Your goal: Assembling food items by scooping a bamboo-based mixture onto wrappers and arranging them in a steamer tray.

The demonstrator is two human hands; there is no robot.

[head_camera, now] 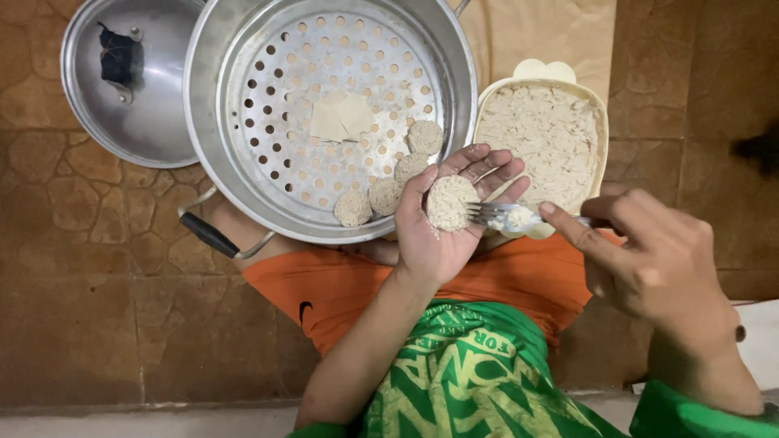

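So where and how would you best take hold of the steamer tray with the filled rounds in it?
Probably by the black-sleeved loop handle on the steamer tray's near-left rim, coming from the person's left. It juts clear of the rim, away from the rounds, and that side is free; the left hand and right hand crowd the other.

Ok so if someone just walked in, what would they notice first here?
Probably the big perforated steamer tray at top centre, with four filled dumplings along its near edge and spare wrappers in the middle. Just below, the left hand cups a filled wrapper while the right hand presses it with a fork. A tub of filling sits to the right.
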